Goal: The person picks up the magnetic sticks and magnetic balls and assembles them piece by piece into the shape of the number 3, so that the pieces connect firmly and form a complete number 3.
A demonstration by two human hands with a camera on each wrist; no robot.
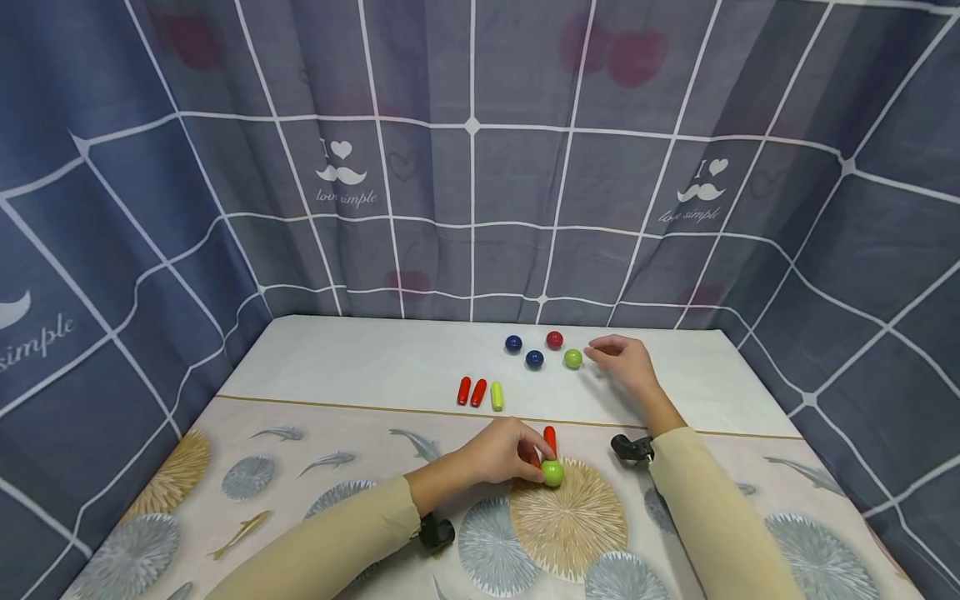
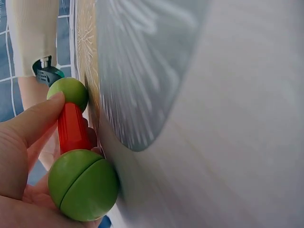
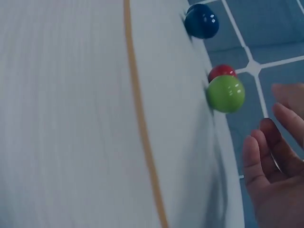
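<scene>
My left hand [image 1: 504, 454] is low over the patterned cloth and grips a red rod [image 2: 72, 127] with a green ball [image 2: 83, 186] at its near end and another green ball [image 2: 69, 93] at its far end. The thumb presses by the far ball. In the head view a green ball [image 1: 552, 473] shows at the fingertips, with a red rod [image 1: 550, 440] pointing away just beyond it; whether these two join is unclear. My right hand [image 1: 626, 362], fingers loosely bent and holding nothing, hovers just right of a loose green ball [image 3: 226, 94].
Near that green ball lie a red ball [image 1: 554, 340] and two dark blue balls [image 1: 513, 343]. Two red rods [image 1: 471, 392] and a yellow-green rod [image 1: 497, 396] lie left of centre on the white strip. A checked curtain [image 1: 472, 183] surrounds the table's back and sides.
</scene>
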